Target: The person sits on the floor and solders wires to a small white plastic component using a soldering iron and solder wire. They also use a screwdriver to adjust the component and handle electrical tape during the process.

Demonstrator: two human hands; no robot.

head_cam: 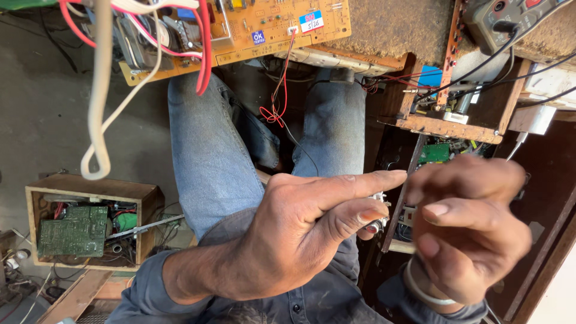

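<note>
Metal bit [377, 223] pinched in left hand [300, 240] mid-frame, index straight; right hand [468, 228] blurry, fingers curled, can't tell its grip

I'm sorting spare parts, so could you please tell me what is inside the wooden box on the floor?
The wooden box holds a green circuit board, some red wires and a metal rod sticking out. Whatever lies beneath the board is covered.

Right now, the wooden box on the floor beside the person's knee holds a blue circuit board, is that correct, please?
Not quite: the circuit board in the wooden box is green, not blue. The head view shows it lying inside the box on the floor, beside the person's knee.
</note>
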